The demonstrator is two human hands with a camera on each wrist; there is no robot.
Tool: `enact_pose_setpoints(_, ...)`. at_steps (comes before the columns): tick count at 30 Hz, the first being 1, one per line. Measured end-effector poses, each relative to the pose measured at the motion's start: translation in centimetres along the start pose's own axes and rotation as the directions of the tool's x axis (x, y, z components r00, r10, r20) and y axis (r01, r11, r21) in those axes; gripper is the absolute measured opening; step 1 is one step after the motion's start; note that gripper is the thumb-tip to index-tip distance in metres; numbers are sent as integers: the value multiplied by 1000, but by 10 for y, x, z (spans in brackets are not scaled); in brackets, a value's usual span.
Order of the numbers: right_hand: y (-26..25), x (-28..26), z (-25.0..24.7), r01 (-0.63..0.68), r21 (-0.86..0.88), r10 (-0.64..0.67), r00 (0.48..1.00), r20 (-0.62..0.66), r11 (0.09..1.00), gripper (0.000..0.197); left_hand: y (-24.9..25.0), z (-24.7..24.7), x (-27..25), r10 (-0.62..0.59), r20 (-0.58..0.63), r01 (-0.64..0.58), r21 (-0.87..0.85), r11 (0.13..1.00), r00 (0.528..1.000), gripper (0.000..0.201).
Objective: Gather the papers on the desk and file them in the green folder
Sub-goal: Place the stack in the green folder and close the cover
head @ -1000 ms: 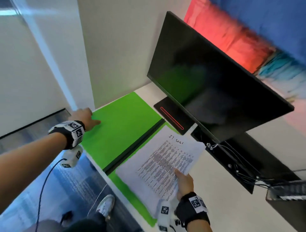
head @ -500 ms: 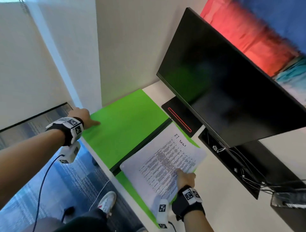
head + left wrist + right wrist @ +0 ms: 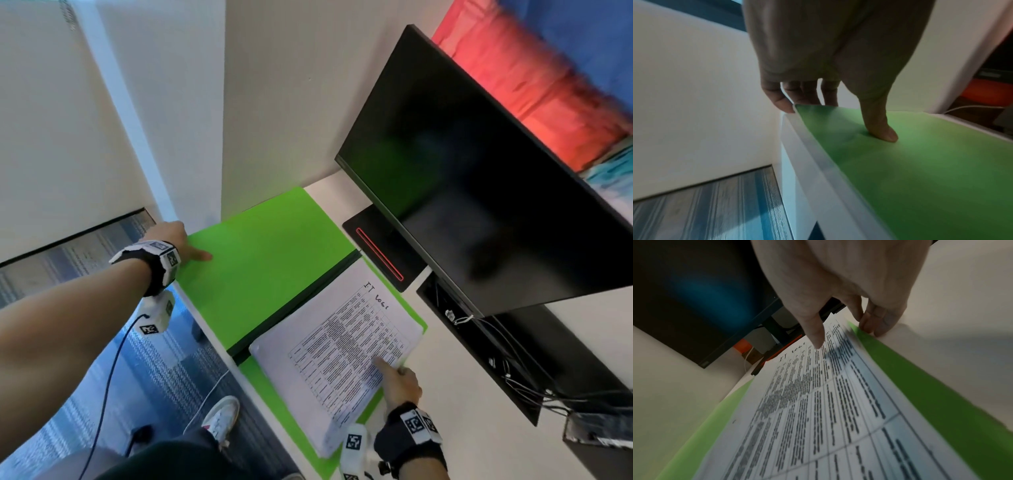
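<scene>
The green folder [image 3: 267, 267] lies open on the white desk [image 3: 462, 411], a dark spine down its middle. My left hand [image 3: 185, 243] grips the outer edge of its left cover, thumb [image 3: 885, 134] on top and fingers curled at the far corner. A stack of printed papers [image 3: 342, 349] with a table on top lies on the right cover [image 3: 931, 394]. My right hand [image 3: 397, 377] holds the stack's right edge. Its thumb [image 3: 816, 337] is on the sheet and its fingers are curled at the folder's edge by the desk.
A black monitor [image 3: 479, 171] hangs over the desk's far side, its base [image 3: 380, 253] marked by a red line just beyond the folder. A black rack with cables [image 3: 513, 359] sits to the right. A wall [image 3: 274, 102] borders the folder's far end. Carpet lies below left.
The papers have slid off the spine and now lie squarely on the right cover. My right hand has shifted to the stack's right edge. The left hand stays on the left cover.
</scene>
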State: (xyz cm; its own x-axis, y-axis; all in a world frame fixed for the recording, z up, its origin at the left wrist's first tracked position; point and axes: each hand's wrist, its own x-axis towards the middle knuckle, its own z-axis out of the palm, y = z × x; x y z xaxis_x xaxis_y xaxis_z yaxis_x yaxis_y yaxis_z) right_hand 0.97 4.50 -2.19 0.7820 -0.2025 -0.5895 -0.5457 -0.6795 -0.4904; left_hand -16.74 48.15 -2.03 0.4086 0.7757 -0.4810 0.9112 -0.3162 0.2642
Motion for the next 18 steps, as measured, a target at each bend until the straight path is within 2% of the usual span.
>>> enact_pose_setpoints(3,-2,-3,3,-17,108,14,999,30,994,74,9,-9,-10,82,-77,-82,3,997,994,59)
enact_pose_setpoints(6,15,26,8,-7,172,5,1000,12,985,88,27,-28,-27,166,-140,-179,-79,981,976,43)
enact_pose_setpoints(8,6,11,2,-32,243,18,998,58,970,70,37,-50,-50,240,-152,-269,-219,938,959,41)
enact_pose_setpoints(10,-1,2,-6,-59,280,25,992,123,958,42,46,-68,-83,376,-164,-410,-333,849,912,38)
enact_pose_setpoints(11,-3,2,-8,-70,291,27,988,150,954,34,51,-74,-104,470,-127,-480,-383,789,873,32)
enact_pose_setpoints(12,-2,5,-9,-75,292,27,986,165,954,30,56,-77,-125,572,-42,-526,-451,721,819,27)
enact_pose_setpoints(13,-2,6,-10,-79,288,31,985,169,954,28,64,-79,-148,661,80,-522,-546,656,747,35)
enact_pose_setpoints(14,-2,6,-11,-68,284,23,987,160,956,27,72,-77,-166,720,214,-460,-643,613,660,54)
enact_pose_setpoints(16,-5,3,-13,-56,289,13,989,149,956,33,88,-58,-176,763,407,-293,-750,594,502,91)
enact_pose_setpoints(17,-5,3,-14,-62,306,18,989,144,950,39,98,-44,-175,762,462,-250,-755,606,453,99)
enact_pose_setpoints(18,-5,2,-15,-78,329,32,989,143,941,48,107,-26,-170,749,492,-253,-733,632,445,102)
